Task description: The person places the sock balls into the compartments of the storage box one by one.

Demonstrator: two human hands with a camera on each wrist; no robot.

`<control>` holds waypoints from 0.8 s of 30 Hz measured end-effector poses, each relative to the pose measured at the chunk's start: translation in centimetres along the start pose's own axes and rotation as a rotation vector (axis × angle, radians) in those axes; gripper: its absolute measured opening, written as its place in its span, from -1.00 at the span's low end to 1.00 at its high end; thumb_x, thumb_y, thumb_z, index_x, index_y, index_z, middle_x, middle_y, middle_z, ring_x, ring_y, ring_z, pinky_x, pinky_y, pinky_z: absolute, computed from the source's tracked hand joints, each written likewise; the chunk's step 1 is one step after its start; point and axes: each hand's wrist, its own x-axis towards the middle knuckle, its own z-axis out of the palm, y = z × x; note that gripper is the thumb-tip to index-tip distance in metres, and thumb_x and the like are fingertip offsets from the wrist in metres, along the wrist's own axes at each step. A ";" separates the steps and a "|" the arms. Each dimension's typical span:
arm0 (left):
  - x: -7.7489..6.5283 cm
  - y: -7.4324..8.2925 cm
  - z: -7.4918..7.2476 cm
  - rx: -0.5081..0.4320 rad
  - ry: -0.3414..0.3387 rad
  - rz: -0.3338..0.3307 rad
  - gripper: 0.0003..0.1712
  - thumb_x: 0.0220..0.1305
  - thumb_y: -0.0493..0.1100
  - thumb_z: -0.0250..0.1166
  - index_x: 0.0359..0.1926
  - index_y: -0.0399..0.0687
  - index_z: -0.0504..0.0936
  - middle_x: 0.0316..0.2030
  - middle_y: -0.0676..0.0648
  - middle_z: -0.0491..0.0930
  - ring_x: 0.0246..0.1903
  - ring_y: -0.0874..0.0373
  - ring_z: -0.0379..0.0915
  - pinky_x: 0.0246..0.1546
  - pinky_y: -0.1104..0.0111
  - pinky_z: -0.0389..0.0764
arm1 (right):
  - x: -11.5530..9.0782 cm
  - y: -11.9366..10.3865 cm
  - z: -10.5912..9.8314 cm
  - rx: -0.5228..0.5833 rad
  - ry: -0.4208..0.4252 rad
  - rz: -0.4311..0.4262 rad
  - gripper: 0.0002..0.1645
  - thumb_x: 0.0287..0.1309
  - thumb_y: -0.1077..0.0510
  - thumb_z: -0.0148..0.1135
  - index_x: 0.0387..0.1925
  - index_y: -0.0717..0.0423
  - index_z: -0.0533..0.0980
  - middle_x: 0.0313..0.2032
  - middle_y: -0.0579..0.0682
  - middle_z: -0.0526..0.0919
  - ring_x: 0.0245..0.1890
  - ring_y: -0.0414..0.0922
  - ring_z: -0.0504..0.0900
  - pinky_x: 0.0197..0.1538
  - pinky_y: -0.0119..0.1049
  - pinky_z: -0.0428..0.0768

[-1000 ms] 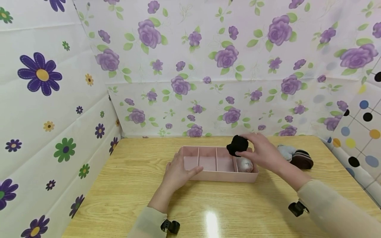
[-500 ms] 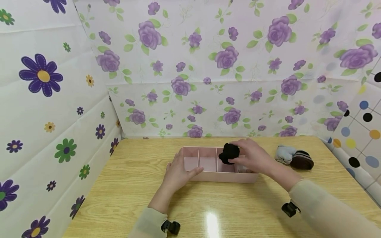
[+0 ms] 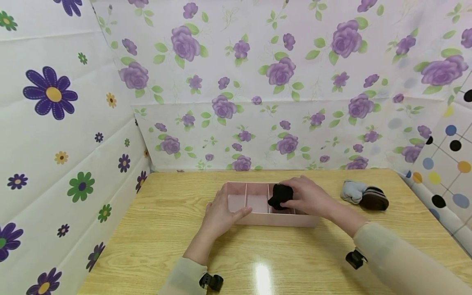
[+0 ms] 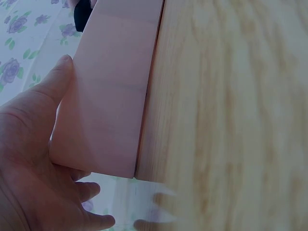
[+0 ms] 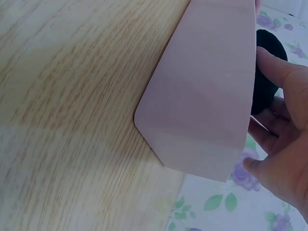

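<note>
The right hand (image 3: 309, 197) pinches a balled black sock (image 3: 282, 196) at the divided pink box (image 3: 278, 220) beneath its grip. The left hand (image 3: 220, 216), fingers spread, braces the box end, apparently for steadiness.

A pale pink, oblong box (image 3: 276, 220) with smooth walls lies flat on the surface (image 3: 166, 209), its long axis running from 9 to 3 o'clock in the head view, divided crosswise into four open-topped compartments in a row. The left hand (image 3: 220, 215) rests against its 9 o'clock end. A soft, matte black bundle (image 3: 282, 195), rounded with a small nub toward 8 o'clock, is gripped by the right hand's (image 3: 311, 197) fingers at the third compartment from the 9 o'clock end. Part of it juts above the rim; its underside is hidden.
</note>
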 end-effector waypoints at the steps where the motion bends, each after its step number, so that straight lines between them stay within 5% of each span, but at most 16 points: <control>1: 0.0 0.0 0.0 -0.001 -0.001 -0.001 0.48 0.28 0.53 0.47 0.80 -0.21 -0.09 0.70 -0.30 0.13 0.69 -0.28 -0.01 0.59 -0.42 -0.03 | 0.0 0.0 0.1 -0.003 -0.001 -0.009 -0.28 0.36 -0.03 0.60 0.42 0.16 0.61 0.26 0.13 0.73 0.30 0.18 0.66 0.60 0.43 0.15; 3: 0.0 0.0 0.0 -0.001 -0.002 0.000 0.48 0.29 0.51 0.48 0.80 -0.20 -0.09 0.70 -0.30 0.13 0.69 -0.28 -0.02 0.59 -0.43 -0.03 | 0.0 0.0 0.1 -0.011 -0.003 -0.024 -0.31 0.37 -0.02 0.60 0.42 0.13 0.61 0.25 0.12 0.73 0.26 0.17 0.67 0.52 0.39 0.33; 8: 0.1 -0.1 0.1 0.006 -0.001 0.003 0.47 0.29 0.52 0.48 0.80 -0.20 -0.09 0.70 -0.30 0.13 0.69 -0.28 -0.01 0.58 -0.43 -0.02 | 0.2 0.2 0.4 -0.021 -0.025 -0.040 -0.30 0.34 0.03 0.62 0.42 0.12 0.61 0.29 0.17 0.70 0.26 0.21 0.64 0.47 0.37 0.41; 17: 0.1 -0.3 0.2 -0.001 0.001 0.006 0.48 0.28 0.54 0.47 0.79 -0.20 -0.08 0.70 -0.30 0.14 0.69 -0.26 0.01 0.58 -0.44 -0.02 | 0.2 0.4 0.4 0.016 -0.067 -0.038 -0.21 0.36 0.10 0.60 0.51 0.22 0.53 0.43 0.33 0.56 0.46 0.35 0.48 0.55 0.46 0.20; 24: 0.2 -0.4 0.3 0.010 0.001 0.007 0.49 0.28 0.57 0.45 0.80 -0.20 -0.09 0.70 -0.30 0.13 0.69 -0.27 -0.01 0.59 -0.42 -0.01 | -0.4 0.6 -0.3 0.053 -0.078 0.006 -0.17 0.39 0.00 0.58 0.55 0.21 0.49 0.52 0.41 0.43 0.54 0.43 0.34 0.53 0.45 0.28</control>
